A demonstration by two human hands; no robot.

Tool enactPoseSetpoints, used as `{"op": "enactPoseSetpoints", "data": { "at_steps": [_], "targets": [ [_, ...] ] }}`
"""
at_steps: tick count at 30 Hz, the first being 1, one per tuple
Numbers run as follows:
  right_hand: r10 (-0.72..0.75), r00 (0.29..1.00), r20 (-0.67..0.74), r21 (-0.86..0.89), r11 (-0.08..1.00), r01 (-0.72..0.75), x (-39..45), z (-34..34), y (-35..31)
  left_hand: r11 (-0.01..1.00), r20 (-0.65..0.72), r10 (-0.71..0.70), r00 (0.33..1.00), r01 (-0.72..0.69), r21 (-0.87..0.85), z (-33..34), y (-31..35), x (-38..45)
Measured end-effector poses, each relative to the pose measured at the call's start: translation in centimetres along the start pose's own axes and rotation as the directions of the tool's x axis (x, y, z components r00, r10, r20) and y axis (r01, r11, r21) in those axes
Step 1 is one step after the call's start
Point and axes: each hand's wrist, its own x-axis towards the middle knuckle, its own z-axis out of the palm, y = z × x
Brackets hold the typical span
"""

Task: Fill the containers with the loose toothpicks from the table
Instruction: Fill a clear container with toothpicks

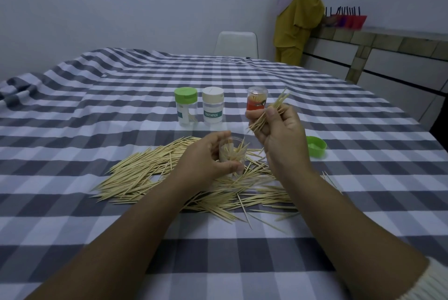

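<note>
A wide heap of loose toothpicks (145,173) lies on the checked tablecloth (97,110). My left hand (206,159) grips a small clear open container (232,151), tilted, with toothpicks inside. Above and to the right of it, my right hand (278,130) pinches a bundle of toothpicks (269,113). Behind stand three containers: a green-lidded one (186,107), a white-lidded one labelled TOOTHPICK (212,105), and a red-labelled clear one (256,99) full of toothpicks.
A loose green lid (316,146) lies to the right of my right hand. A white chair (236,44) stands at the table's far edge. A person in yellow (298,25) stands at a counter (388,40) at the back right.
</note>
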Motion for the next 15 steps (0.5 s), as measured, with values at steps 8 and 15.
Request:
{"op": "enactPoseSetpoints", "data": {
  "at_steps": [8,15],
  "targets": [
    [0.115,0.986,0.117,-0.278,0.957,-0.079,-1.2,0.6,1.1,1.0,0.004,0.022,1.0,-0.022,0.008,0.0,0.3,-0.2],
    [0.167,0.977,0.137,-0.383,0.918,-0.103,-1.3,0.6,0.9,0.999,0.007,0.04,0.999,-0.04,0.022,0.0,0.2,-0.1]
  ]
}}
